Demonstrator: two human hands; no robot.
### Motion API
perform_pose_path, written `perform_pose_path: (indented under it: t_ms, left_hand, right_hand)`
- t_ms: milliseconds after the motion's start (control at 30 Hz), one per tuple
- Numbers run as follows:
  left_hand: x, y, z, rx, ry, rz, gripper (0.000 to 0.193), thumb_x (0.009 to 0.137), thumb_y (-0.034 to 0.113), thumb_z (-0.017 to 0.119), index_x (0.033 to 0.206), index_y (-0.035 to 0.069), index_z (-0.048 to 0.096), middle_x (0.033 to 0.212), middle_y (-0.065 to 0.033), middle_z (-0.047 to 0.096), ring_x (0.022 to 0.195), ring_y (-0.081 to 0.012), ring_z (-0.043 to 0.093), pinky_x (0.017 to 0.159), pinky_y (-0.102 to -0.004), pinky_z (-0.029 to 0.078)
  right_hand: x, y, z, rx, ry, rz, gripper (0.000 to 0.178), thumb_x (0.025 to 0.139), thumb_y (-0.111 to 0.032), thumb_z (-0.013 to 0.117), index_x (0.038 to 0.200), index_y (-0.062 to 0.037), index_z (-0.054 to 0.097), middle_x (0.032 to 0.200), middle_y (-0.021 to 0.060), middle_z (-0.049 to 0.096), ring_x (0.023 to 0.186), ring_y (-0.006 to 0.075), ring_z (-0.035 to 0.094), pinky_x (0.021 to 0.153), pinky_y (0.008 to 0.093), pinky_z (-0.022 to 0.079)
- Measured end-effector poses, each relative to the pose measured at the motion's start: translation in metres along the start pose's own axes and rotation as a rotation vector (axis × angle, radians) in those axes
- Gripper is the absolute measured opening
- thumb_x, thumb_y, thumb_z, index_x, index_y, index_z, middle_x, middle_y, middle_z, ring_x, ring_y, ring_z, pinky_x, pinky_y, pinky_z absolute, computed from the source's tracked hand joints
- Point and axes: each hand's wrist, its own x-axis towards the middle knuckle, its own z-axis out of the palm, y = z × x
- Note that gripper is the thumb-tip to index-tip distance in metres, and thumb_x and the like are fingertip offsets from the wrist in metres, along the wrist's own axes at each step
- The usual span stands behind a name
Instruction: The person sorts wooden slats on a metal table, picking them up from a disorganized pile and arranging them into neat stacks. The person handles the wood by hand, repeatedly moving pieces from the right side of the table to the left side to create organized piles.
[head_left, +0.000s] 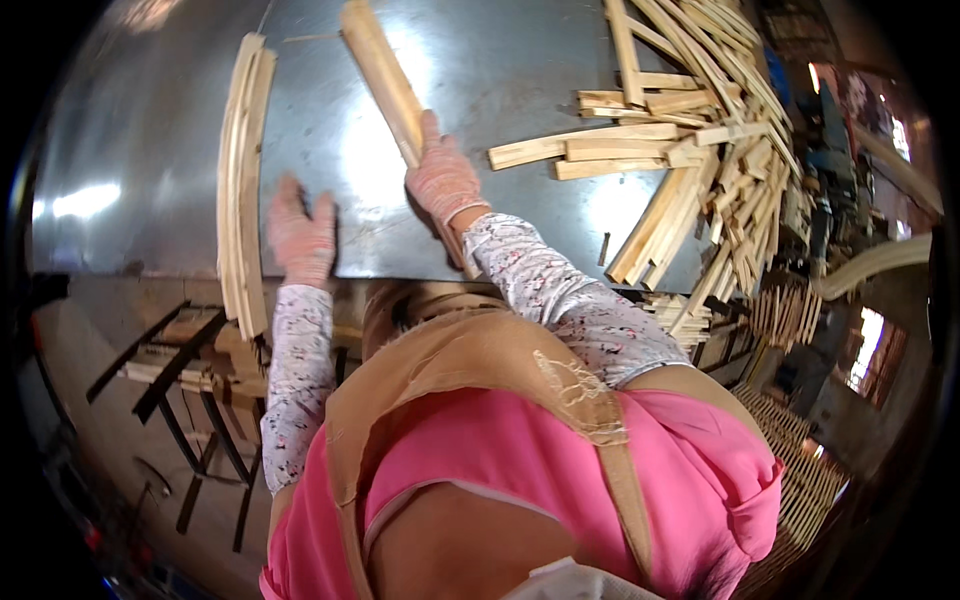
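My right hand (445, 182), in a pale pink glove, is closed around a long wooden strip (385, 75) that slants across the metal tabletop. One end points to the far side and the other reaches the near edge; whether it is one piece or several lying together I cannot tell. My left hand (300, 235), gloved alike, is held over the near edge of the table with thumb and fingers apart, holding nothing. Just left of it lies a bundle of wooden strips (243, 190) side by side, their near ends jutting past the edge.
A large jumbled heap of wooden strips (740, 170) covers the right side of the shiny metal table (130, 140). Several loose strips (615, 150) stick out toward the middle. Below left stands a dark metal frame (205, 430) with wood pieces on it.
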Motion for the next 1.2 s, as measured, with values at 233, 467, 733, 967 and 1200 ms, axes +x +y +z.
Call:
perform_pose_path:
  t_ms: [233,467,733,967,1200]
  left_hand:
    - [-0.015,0.114,0.057,-0.329,-0.301,-0.024,0.094,0.088,0.048,0.081,0.154,-0.008,0.046,0.139,-0.03,0.062,0.129,-0.0444,0.061,0.117,-0.0472,0.046]
    - [-0.028,0.143,0.058,0.208,-0.31,-0.158,0.103,0.076,0.037,0.087,0.158,-0.004,0.04,0.15,-0.028,0.053,0.143,-0.0434,0.049,0.125,-0.048,0.039]
    - [0.009,0.193,0.097,0.253,-0.34,-0.174,0.109,0.079,0.039,0.085,0.165,-0.003,0.031,0.156,-0.0271,0.048,0.146,-0.0438,0.045,0.125,-0.046,0.038]
    - [0.01,0.271,0.119,0.121,-0.337,-0.172,0.115,0.084,0.049,0.083,0.168,-0.006,0.027,0.163,-0.0312,0.043,0.15,-0.0448,0.045,0.127,-0.0488,0.036]
    - [-0.006,0.243,0.158,0.295,-0.165,-0.142,0.12,0.082,0.042,0.084,0.17,-0.005,0.018,0.162,-0.0292,0.044,0.147,-0.0461,0.045,0.124,-0.049,0.038]
  right_hand:
    - [0.023,0.066,0.054,0.534,-0.148,-0.333,0.058,0.106,-0.03,0.058,0.157,-0.0041,0.049,0.136,0.0323,0.068,0.128,0.0484,0.066,0.108,0.0509,0.054]
    - [0.147,0.213,-0.172,-0.05,0.737,-0.139,0.051,0.089,-0.034,0.075,0.127,-0.0014,0.064,0.116,0.0258,0.069,0.112,0.0448,0.064,0.096,0.0545,0.054]
    - [0.17,0.298,-0.192,0.393,0.44,-0.033,0.048,0.09,-0.022,0.074,0.131,-0.0035,0.055,0.105,0.0322,0.071,0.101,0.0531,0.069,0.088,0.0552,0.058]
    - [0.029,0.179,-0.1,0.065,-0.448,-0.552,0.057,0.102,-0.047,0.061,0.134,0.0002,0.064,0.114,0.0268,0.074,0.108,0.0431,0.072,0.097,0.0533,0.055]
    - [0.23,0.292,-0.35,-0.163,0.459,-0.068,0.049,0.081,-0.037,0.082,0.116,-0.0059,0.068,0.118,0.0238,0.071,0.114,0.041,0.068,0.094,0.0487,0.057]
